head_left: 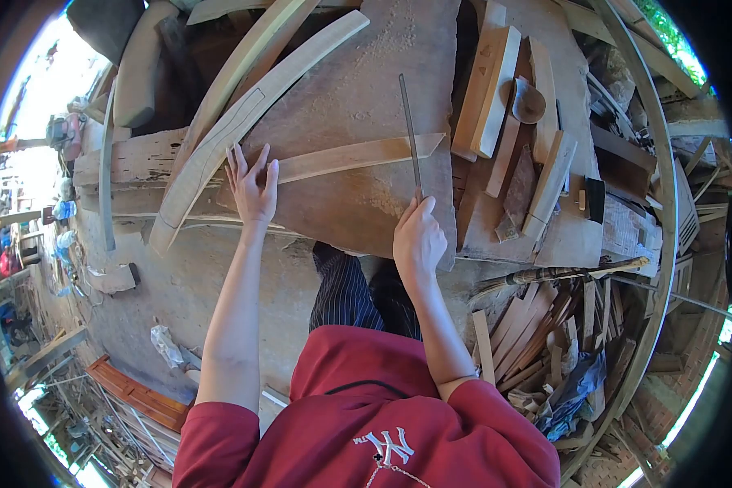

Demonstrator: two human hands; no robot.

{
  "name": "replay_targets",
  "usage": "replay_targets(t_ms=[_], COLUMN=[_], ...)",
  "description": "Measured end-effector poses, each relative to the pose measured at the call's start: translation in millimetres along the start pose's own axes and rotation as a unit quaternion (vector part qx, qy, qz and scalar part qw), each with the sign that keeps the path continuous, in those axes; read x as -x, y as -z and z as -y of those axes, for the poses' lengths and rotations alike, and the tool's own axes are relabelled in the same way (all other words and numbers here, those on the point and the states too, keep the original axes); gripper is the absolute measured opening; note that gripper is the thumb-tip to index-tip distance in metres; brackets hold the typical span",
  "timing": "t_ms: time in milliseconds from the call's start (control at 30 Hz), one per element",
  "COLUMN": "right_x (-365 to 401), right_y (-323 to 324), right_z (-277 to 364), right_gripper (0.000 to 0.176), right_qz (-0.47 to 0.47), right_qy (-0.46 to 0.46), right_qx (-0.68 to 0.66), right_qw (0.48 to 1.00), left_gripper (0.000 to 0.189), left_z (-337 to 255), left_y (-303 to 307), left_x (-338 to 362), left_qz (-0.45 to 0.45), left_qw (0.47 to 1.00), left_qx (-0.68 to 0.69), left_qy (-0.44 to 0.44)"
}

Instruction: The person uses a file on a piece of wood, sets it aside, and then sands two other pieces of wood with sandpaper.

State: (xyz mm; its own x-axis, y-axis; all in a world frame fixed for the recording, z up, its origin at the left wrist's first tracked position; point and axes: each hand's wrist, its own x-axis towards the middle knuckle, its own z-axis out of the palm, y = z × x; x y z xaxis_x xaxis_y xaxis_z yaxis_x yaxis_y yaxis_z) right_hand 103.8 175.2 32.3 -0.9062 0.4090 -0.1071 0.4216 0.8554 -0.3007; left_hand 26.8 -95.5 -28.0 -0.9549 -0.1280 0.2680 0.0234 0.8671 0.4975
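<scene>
My left hand (250, 185) presses flat, fingers spread, on the left end of a thin curved wooden strip (351, 156) that lies across a large flat wooden board (358, 89). My right hand (417, 236) grips the handle end of a long thin metal file (410, 130). The file points away from me and crosses over the right part of the strip. Both arms reach out from red sleeves.
Two long curved planks (228, 122) lie to the left of the board. Short wood blocks and offcuts (496, 89) sit at the right. A pile of wood scraps (545, 342) and a broom (561, 275) lie on the ground at lower right.
</scene>
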Motion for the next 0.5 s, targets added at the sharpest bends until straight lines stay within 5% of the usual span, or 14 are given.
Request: replay_targets(t_ms=[500], right_x=[-2.6], right_y=[4.4], right_z=[-10.3], right_gripper=[0.026], right_qz=[0.031], right_qy=[0.018], right_qx=[-0.083], right_qw=[0.996], left_gripper=[0.042], left_z=[-1.0], left_y=[0.0], left_x=[-0.7], left_qz=[0.009], left_qw=[1.000], left_qx=[-0.006], left_qy=[0.008])
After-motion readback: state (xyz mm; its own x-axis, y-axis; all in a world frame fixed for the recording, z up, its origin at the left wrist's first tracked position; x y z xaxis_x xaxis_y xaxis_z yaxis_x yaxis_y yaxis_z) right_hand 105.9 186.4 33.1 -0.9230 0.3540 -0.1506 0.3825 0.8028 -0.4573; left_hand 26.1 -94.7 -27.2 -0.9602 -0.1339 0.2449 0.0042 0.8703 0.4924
